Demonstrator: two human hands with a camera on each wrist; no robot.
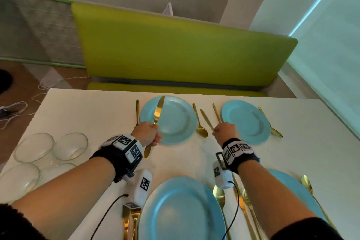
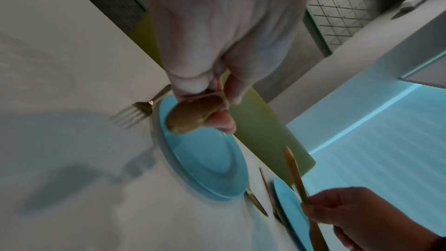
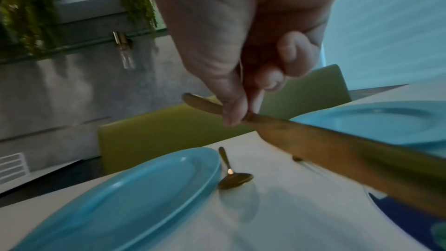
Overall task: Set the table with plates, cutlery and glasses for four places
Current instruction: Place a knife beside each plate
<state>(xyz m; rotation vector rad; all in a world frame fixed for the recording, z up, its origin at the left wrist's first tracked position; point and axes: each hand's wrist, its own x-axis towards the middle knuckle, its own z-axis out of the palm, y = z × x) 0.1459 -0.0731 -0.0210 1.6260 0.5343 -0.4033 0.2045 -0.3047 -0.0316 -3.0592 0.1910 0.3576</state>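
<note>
Four blue plates lie on the white table (image 1: 93, 115): far left (image 1: 175, 122), far right (image 1: 249, 122), near left (image 1: 181, 212), near right (image 1: 288, 187). My left hand (image 1: 153, 128) grips a gold knife (image 1: 158, 111) by its handle, blade pointing up over the far left plate; the left wrist view shows its rounded handle end (image 2: 193, 115). My right hand (image 1: 217, 129) pinches a second gold knife (image 1: 206, 119), held above the table between a spoon (image 1: 200, 124) and a fork (image 1: 217, 113). The same knife (image 3: 313, 140) crosses the right wrist view.
Several empty glasses (image 1: 71, 146) stand at the table's left edge. A fork (image 1: 137, 111) lies left of the far left plate, and gold cutlery (image 1: 272, 127) lies right of the far right plate. More cutlery (image 1: 219, 195) flanks the near plates. A green bench (image 1: 183, 50) runs behind the table.
</note>
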